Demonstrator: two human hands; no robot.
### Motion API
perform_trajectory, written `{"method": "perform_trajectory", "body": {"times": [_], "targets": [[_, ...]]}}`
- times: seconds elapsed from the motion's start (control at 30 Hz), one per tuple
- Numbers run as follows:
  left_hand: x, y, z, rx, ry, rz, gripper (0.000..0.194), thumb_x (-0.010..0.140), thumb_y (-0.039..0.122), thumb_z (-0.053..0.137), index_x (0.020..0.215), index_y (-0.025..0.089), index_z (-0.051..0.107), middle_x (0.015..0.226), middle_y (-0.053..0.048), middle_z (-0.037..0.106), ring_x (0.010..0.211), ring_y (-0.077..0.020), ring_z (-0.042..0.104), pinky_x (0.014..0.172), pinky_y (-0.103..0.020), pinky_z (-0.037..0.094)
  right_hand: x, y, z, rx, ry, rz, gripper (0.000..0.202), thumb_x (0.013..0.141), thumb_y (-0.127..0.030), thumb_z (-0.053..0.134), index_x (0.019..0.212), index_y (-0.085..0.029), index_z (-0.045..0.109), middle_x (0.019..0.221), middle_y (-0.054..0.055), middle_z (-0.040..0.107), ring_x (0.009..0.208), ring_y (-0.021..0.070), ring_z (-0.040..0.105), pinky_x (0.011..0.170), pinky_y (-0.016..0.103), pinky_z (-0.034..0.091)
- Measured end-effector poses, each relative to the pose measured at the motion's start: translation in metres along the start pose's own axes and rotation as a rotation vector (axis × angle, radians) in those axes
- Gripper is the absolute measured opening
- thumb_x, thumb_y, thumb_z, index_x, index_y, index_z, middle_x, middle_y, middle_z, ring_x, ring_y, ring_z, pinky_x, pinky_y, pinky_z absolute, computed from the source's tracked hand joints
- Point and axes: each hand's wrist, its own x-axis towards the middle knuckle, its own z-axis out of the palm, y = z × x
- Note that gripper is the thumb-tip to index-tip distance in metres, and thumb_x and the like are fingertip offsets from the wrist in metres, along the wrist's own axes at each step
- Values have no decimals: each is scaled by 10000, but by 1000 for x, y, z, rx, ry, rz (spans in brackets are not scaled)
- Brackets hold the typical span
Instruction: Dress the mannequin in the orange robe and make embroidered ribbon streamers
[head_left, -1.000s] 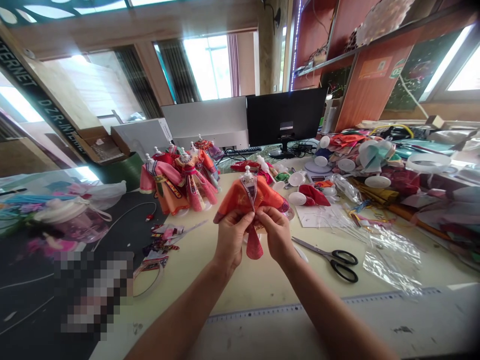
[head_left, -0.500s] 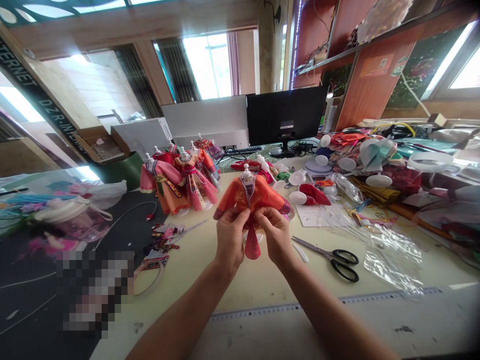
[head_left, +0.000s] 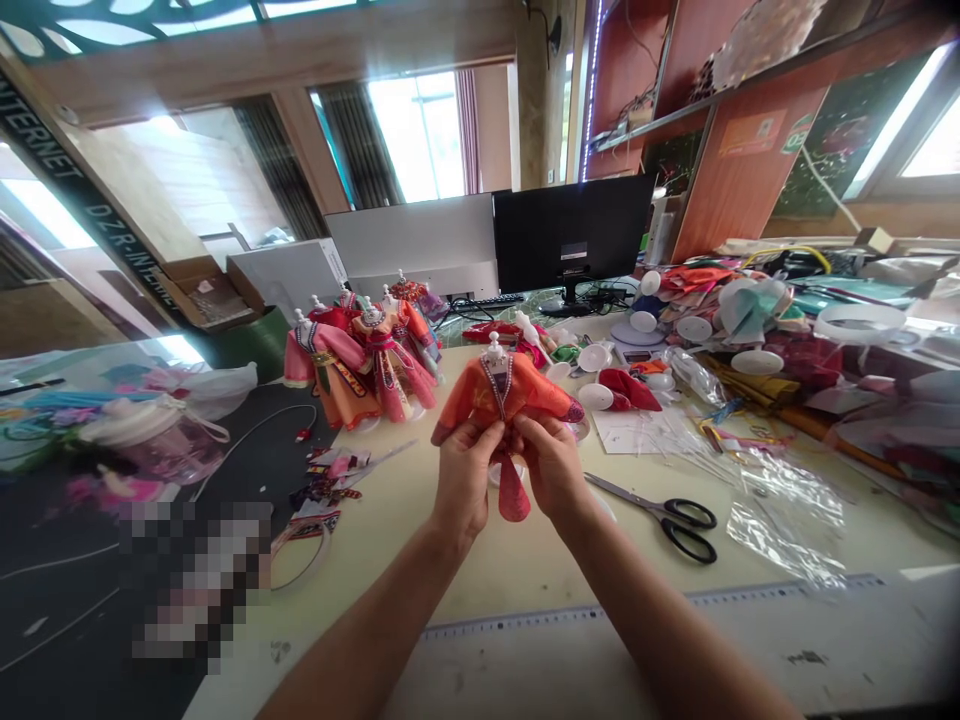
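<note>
1. Orange cloth with a patterned neckline makes up the small dress (head_left: 517, 385) at the centre of the frame in the head view; it sits on a white stand (head_left: 494, 352) whose knobbed top shows above the collar.
2. Just left of the middle, the left grip (head_left: 463, 480) is closed, thumb and fingers pinching the front of the dress below the neckline.
3. Just right of the middle, the right grip (head_left: 553, 465) pinches the same front, its thumb near the other thumb.
4. Between the two hangs a pink strip of cloth (head_left: 514, 490), wider at its lower end.
5. Scissors (head_left: 660, 513) with black handles lie right of the right grip, on the pale counter (head_left: 517, 580).
6. Along the bottom of the frame, a ruler (head_left: 525, 622) runs under the forearms.
7. Left of centre, more small dresses (head_left: 330, 375) stand clustered; cloth scraps (head_left: 315, 515) lie below them.
8. Clear plastic (head_left: 787, 520) lies crumpled at lower right, below a heap of cloth (head_left: 810, 370).
</note>
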Motion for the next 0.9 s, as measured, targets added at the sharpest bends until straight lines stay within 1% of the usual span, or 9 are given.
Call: {"method": "perform_trajectory", "body": {"times": [0.17, 0.23, 0.33, 0.43, 0.57, 0.7, 0.9], "targets": [[2, -3, 4, -22, 47, 50, 110, 682, 211, 658, 678, 137, 577, 548, 27, 581, 484, -91, 540, 536, -226, 441, -3, 5, 2, 26, 57, -39, 143, 667, -271, 641, 618, -186, 537, 535, -57, 464, 489, 76, 404, 495, 227, 382], [2, -4, 4, -28, 52, 52, 117, 682, 212, 666, 699, 137, 579, 558, 28, 579, 488, -88, 540, 529, -221, 438, -3, 6, 2, 24, 63, -37, 132, 669, -271, 644, 633, -183, 552, 538, -54, 474, 492, 78, 408, 496, 228, 380], [1, -4, 2, -47, 24, 32, 146, 698, 252, 670, 754, 135, 603, 601, 18, 598, 520, -93, 558, 554, -226, 446, -3, 6, 1, 18, 68, -23, 127, 673, -277, 645, 650, -179, 568, 545, -50, 491, 488, 80, 414, 487, 230, 372], [-1, -2, 0, -65, 13, 24, 176, 730, 301, 646, 727, 129, 607, 596, 3, 604, 526, -101, 565, 555, -229, 442, -2, 5, 0, 18, 74, -16, 127, 670, -276, 654, 654, -178, 574, 561, -48, 507, 490, 75, 415, 491, 226, 370], [-3, -1, -2, -64, -9, 27, 192, 750, 308, 633, 719, 121, 604, 615, -8, 611, 545, -99, 567, 561, -222, 442, -2, 5, -1, 16, 77, -20, 130, 665, -279, 666, 662, -177, 585, 566, -46, 516, 500, 76, 421, 498, 225, 372], [0, -2, 1, -36, -23, 20, 183, 710, 279, 681, 754, 115, 610, 624, 1, 606, 545, -85, 552, 572, -216, 446, -3, 6, -1, 14, 79, -27, 132, 667, -284, 670, 667, -180, 591, 573, -45, 519, 513, 80, 431, 512, 231, 384], [5, -3, 8, -91, 38, 23, 168, 650, 233, 708, 690, 123, 587, 567, 28, 572, 493, -66, 516, 511, -190, 421, -5, 5, -1, 13, 66, -31, 123, 677, -272, 664, 660, -179, 586, 572, -48, 514, 513, 73, 422, 505, 221, 378]]}}
